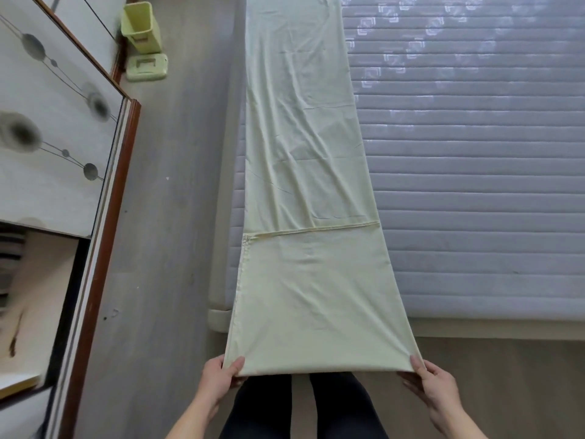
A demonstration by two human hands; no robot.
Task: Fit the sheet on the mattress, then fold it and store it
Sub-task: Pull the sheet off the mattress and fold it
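Both hands [221, 373] [433, 380] pinching corners of long, folded pale-green sheet [304, 153].

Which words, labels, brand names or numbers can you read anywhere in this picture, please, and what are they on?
None can be read.
Sheet: plain, no print.
Mattress: only woven square motifs, no lettering.
Green bin and the lid beside it: no legible marking.
Wardrobe door: circle-and-line decoration only.

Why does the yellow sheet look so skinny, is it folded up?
Folded. The sheet lies as one long narrow strip along the mattress edge, with a hem crossing its top layer.
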